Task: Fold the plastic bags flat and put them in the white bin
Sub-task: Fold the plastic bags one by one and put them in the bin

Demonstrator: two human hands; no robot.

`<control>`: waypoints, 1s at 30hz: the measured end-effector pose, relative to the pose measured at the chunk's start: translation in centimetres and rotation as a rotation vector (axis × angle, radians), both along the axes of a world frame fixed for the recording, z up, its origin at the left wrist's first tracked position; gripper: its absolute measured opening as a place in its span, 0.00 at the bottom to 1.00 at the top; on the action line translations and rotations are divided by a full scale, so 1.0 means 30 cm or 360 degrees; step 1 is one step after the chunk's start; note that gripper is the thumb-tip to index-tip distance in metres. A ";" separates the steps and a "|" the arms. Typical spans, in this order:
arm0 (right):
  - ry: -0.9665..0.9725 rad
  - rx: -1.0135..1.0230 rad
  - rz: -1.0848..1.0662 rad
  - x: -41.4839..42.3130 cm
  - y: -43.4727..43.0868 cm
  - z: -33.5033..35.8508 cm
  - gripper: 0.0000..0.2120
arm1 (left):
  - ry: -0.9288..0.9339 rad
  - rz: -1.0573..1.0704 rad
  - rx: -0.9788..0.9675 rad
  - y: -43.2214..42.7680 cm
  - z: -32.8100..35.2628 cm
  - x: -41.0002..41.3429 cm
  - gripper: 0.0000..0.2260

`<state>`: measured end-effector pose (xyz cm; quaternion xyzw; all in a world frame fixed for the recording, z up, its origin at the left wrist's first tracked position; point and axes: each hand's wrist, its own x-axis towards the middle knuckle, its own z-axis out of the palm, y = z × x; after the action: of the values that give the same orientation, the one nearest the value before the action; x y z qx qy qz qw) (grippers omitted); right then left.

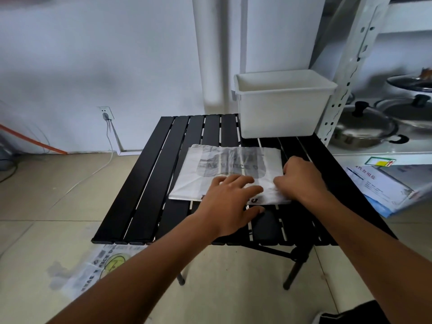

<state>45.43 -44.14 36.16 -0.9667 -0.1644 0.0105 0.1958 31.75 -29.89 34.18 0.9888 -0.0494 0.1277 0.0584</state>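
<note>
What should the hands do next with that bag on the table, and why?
Probably fold the right edge of the bag over to the left: the right hand pinches that edge, while the left hand presses the bag flat.

The scene is taken by a single wide-angle camera worn on the head, aimed forward and steeply down. Both forearms are seen entering from the lower edge. The grip, where the plastic bag is pressed by the left hand and pinched by the right hand, is placed near the lens, slightly right of centre. It is viewed from above and behind. Beyond the grip, the white bin is seen at a shallower slant, farther off. Left of the grip, floor and wall are taken in; right of it, a shelf upright is bowed by the lens.
</note>
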 end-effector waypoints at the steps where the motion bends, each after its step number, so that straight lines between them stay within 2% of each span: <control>1: 0.0012 0.0005 -0.0001 0.001 -0.002 0.003 0.10 | -0.0023 -0.0040 0.0015 -0.004 0.001 0.011 0.17; 4: 0.0129 0.0059 -0.0033 0.010 -0.008 0.011 0.12 | -0.0127 -0.0151 0.0174 -0.010 0.008 0.030 0.13; 6: 0.0182 0.0085 -0.0023 0.019 -0.019 0.017 0.08 | -0.0172 -0.0160 0.0224 -0.008 0.007 0.032 0.14; 9: 0.0074 0.0239 0.0100 0.023 -0.047 0.054 0.09 | -0.0208 -0.0076 0.0010 0.005 0.007 0.013 0.10; 11: 0.0004 0.0510 0.0424 -0.002 -0.071 0.093 0.18 | -0.0268 -0.0025 -0.0216 0.029 0.017 -0.017 0.06; 12: 0.0027 0.0551 0.0653 -0.030 -0.083 0.117 0.26 | -0.0290 -0.0020 -0.0308 0.044 0.022 -0.036 0.05; 14: 0.0193 0.0382 0.1052 -0.090 -0.094 0.133 0.43 | -0.0300 -0.0035 -0.0436 0.076 0.032 -0.078 0.06; 15: 0.0206 0.0221 0.1167 -0.118 -0.090 0.124 0.46 | -0.0295 -0.0040 -0.0483 0.092 0.034 -0.100 0.06; 16: 0.0127 0.0101 0.1242 -0.139 -0.079 0.107 0.44 | -0.0287 -0.0045 -0.0521 0.106 0.035 -0.124 0.07; 17: 0.0014 0.0047 0.1276 -0.156 -0.062 0.090 0.35 | -0.0277 -0.0051 -0.0542 0.120 0.037 -0.144 0.06; 19: -0.0235 0.0038 0.1295 -0.194 -0.019 0.073 0.10 | -0.0247 -0.0063 -0.0449 0.147 0.034 -0.183 0.06; 20: -0.0345 0.0015 0.1306 -0.220 -0.002 0.078 0.03 | -0.0231 -0.0047 -0.0319 0.161 0.029 -0.197 0.06; 22: -0.0463 -0.0110 0.1319 -0.272 0.030 0.081 0.04 | -0.0179 0.0057 -0.0087 0.187 0.019 -0.228 0.09; 24: -0.0457 -0.0134 0.1374 -0.330 0.043 0.075 0.06 | -0.0116 0.0205 -0.0072 0.218 0.014 -0.263 0.10; 27: -0.0107 -0.0006 0.1551 -0.387 0.033 0.074 0.12 | -0.0082 0.0259 -0.0184 0.279 0.007 -0.307 0.13; 30: 0.0319 0.0233 0.1545 -0.341 0.002 0.105 0.24 | -0.0046 0.0218 -0.0490 0.329 0.011 -0.339 0.17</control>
<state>35.20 -44.07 39.31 -0.7566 -0.5761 0.1816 0.2504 21.57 -20.01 34.49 0.9673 0.0375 0.1519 0.1996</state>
